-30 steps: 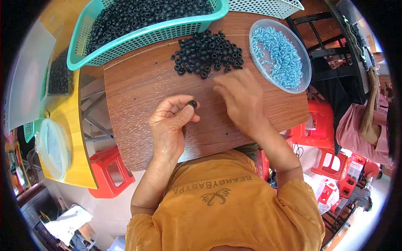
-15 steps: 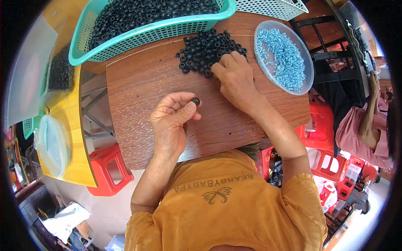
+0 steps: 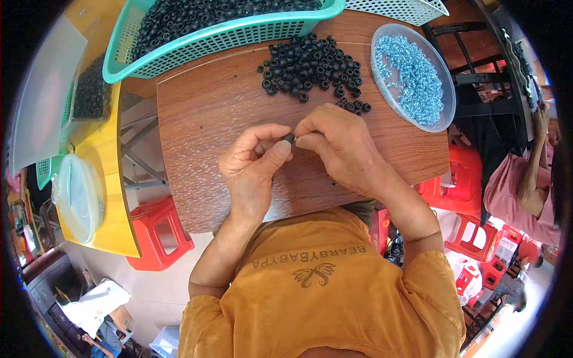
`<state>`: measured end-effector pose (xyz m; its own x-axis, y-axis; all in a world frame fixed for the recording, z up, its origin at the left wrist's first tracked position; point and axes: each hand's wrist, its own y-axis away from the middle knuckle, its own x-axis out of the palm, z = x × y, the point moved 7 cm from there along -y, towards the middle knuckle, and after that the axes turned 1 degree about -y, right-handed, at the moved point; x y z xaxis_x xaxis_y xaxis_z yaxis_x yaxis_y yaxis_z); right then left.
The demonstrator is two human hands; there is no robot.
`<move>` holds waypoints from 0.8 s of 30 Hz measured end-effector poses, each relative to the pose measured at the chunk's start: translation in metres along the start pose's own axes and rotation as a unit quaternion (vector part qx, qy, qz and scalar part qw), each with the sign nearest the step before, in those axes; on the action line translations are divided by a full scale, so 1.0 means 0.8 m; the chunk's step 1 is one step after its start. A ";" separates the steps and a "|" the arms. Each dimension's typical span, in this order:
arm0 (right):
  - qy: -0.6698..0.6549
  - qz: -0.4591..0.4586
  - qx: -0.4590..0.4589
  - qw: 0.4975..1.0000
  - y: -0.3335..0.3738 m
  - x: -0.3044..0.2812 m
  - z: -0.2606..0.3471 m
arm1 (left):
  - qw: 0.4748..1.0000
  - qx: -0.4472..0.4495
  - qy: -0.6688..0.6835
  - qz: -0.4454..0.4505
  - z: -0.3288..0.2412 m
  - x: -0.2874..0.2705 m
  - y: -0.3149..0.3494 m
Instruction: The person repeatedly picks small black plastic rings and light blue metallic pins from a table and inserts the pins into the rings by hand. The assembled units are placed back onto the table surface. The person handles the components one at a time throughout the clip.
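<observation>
Over the middle of the brown table, my left hand (image 3: 250,170) pinches a small black ring-shaped bead (image 3: 289,138) between thumb and fingers. My right hand (image 3: 346,146) meets it from the other side, its thumb and forefinger pressed together at the bead's edge. Whatever those fingertips hold is too small to make out. Beyond my hands lies a loose pile of black beads (image 3: 307,65), with a few strays toward my right hand. At the far right stands a round clear tub (image 3: 377,65) of shiny light-blue beads (image 3: 415,83).
A teal perforated basket (image 3: 239,39) full of black beads stands along the table's (image 3: 203,149) far left edge. A white basket (image 3: 406,9) is at the back. On the left, a yellow table (image 3: 110,203) bears a lidded round tub (image 3: 80,197). Red stools (image 3: 158,232) flank the table; a person in pink (image 3: 519,191) sits at right.
My right hand has come back from the bead pile to the bead in my left hand. Several beads at the pile's near right side now lie spread out. The view has shifted slightly.
</observation>
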<state>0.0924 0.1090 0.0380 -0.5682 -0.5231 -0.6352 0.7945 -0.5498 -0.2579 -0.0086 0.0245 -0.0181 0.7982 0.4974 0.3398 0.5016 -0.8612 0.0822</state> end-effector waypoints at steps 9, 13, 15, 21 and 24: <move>-0.130 0.014 0.177 0.976 0.008 0.006 -0.022 | 0.995 -0.040 0.091 0.000 0.005 0.005 0.002; -0.170 -0.030 0.203 0.964 0.017 0.013 -0.030 | 0.983 -0.094 0.160 0.007 0.017 0.005 0.000; -0.173 -0.037 0.200 0.964 0.017 0.015 -0.029 | 0.981 -0.101 0.167 0.007 0.022 0.001 0.000; 0.004 -0.145 -0.012 0.989 -0.022 0.004 -0.019 | 0.982 -0.094 0.166 -0.006 0.019 -0.015 -0.005; 0.158 -0.164 -0.100 0.969 -0.065 0.009 -0.018 | 0.984 -0.078 0.154 -0.034 0.014 -0.026 -0.009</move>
<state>0.0501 0.1431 0.0359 -0.7281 -0.0990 -0.6782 0.6259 -0.4994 -0.5990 -0.0252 0.0210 -0.0359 0.6136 0.5204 0.5939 0.4743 -0.8442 0.2497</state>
